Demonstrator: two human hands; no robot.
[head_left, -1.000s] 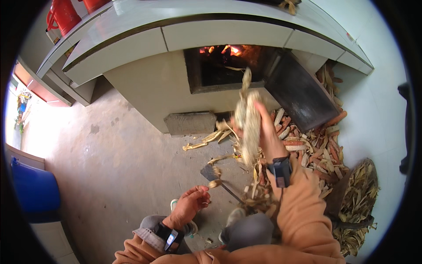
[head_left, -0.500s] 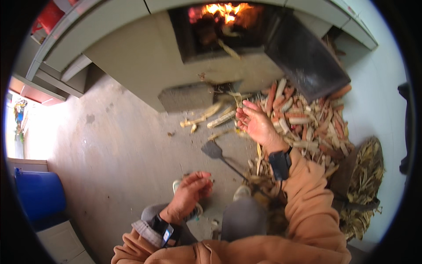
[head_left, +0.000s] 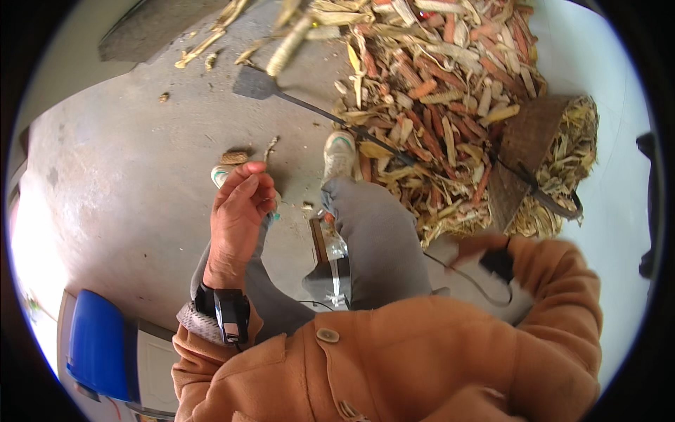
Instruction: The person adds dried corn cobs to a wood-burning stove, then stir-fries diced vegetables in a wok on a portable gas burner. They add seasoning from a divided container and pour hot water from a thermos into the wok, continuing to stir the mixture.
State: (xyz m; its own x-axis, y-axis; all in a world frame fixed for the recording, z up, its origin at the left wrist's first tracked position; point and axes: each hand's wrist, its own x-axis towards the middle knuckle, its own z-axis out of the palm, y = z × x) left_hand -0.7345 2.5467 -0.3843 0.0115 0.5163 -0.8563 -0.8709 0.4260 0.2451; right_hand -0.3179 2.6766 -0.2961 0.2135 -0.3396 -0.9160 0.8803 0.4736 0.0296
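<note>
My left hand (head_left: 241, 205) hovers above my left leg and shoe, its fingers loosely curled and nothing visible in them. Just beyond its fingertips lie a brown chunk (head_left: 234, 157) and a thin grey twig (head_left: 271, 148), on or over the floor. My right hand (head_left: 480, 246) is down at my right side, close to the near edge of a heap of corn cobs (head_left: 450, 116). Motion blurs that hand, and its fingers cannot be made out. A dark metal shovel (head_left: 254, 83) rests on the floor, its long handle running into the cobs.
Dry corn husks (head_left: 576, 151) lie beside a brown board (head_left: 527, 151) with a dark strap. Blurred cobs and husk strips (head_left: 290, 46) lie near the stove base (head_left: 151, 32). A blue bin (head_left: 98, 344) stands at lower left; a dark cable (head_left: 485, 292) runs by my right arm.
The view has tipped down, so the burning firebox and its door are gone from sight. My right hand has drawn back from in front of the stove to my right side.
</note>
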